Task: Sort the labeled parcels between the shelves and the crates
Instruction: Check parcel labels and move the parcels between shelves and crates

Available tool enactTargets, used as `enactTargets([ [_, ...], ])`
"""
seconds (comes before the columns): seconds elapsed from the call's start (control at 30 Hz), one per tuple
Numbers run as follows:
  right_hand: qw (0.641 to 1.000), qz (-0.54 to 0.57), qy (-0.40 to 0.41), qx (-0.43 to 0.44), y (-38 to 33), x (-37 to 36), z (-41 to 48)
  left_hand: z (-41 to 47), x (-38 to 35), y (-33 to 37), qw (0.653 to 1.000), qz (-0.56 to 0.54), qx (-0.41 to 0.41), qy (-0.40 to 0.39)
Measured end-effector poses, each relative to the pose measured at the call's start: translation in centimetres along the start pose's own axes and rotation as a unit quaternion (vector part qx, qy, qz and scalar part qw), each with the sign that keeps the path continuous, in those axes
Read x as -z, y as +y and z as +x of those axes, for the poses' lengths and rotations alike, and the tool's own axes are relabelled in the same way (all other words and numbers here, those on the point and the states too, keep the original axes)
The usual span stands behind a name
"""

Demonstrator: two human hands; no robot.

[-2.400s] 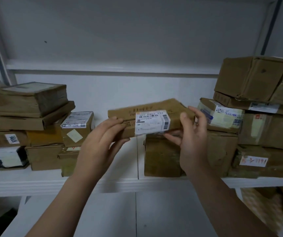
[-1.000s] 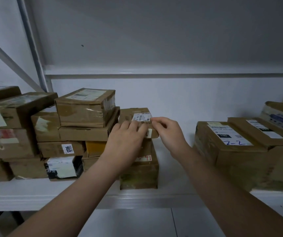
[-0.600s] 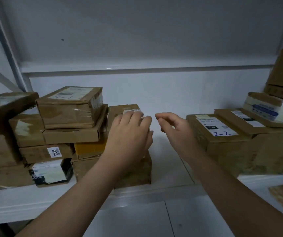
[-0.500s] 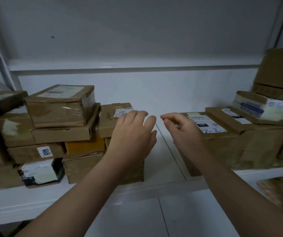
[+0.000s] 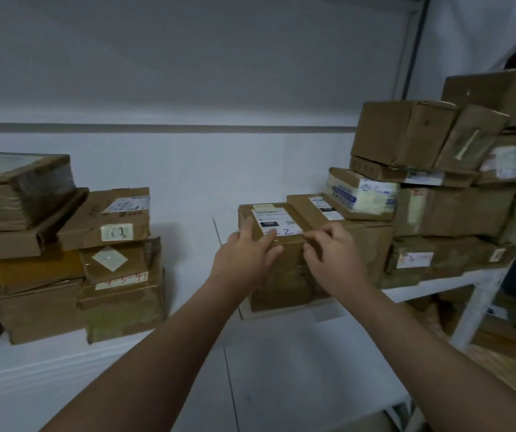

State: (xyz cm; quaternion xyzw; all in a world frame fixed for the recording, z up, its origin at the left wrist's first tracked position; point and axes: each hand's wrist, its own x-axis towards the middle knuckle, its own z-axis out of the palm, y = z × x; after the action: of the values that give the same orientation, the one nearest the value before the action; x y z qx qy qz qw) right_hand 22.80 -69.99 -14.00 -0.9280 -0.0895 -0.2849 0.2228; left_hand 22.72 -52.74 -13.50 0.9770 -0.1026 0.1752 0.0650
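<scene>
A brown parcel (image 5: 278, 221) with a white label marked "2-2" stands on the white shelf (image 5: 194, 275), just right of the middle. My left hand (image 5: 244, 254) lies with spread fingers over its top front left corner. My right hand (image 5: 334, 254) touches the top front edge with curled fingers. The parcel rests flat on the shelf, and neither hand closes around it. A flat labeled parcel (image 5: 116, 213) lies on top of the left stack, away from both hands.
Stacked brown parcels fill the shelf's left end (image 5: 32, 300) and right end (image 5: 406, 135). A bare strip of shelf runs between the two stacks. The shelf's white post (image 5: 475, 310) stands at the right, with more cardboard below and behind it.
Both hands set the flat labeled parcel on the left stack and let it go. They then moved right to the "2-2" parcel and now touch it. My view turned right.
</scene>
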Motion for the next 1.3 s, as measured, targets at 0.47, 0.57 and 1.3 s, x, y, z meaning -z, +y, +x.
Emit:
enactTargets([
  [0.47, 0.918, 0.381, -0.029, -0.101, 0.6, -0.8, -4.4, -7.4, -2.9, 3.5, 0.910, -0.313, 0.114, 0.246],
  [0.57, 0.902, 0.417, -0.073, -0.082, 0.9, -1.1, -5.8, -9.0, -2.8, 3.5, 0.878, -0.410, 0.129, 0.212],
  [1.3, 0.831, 0.551, -0.078, 0.023, -1.2, -0.5, -10.5, -13.5, -1.7, 4.6, 0.773, -0.567, 0.155, 0.239],
])
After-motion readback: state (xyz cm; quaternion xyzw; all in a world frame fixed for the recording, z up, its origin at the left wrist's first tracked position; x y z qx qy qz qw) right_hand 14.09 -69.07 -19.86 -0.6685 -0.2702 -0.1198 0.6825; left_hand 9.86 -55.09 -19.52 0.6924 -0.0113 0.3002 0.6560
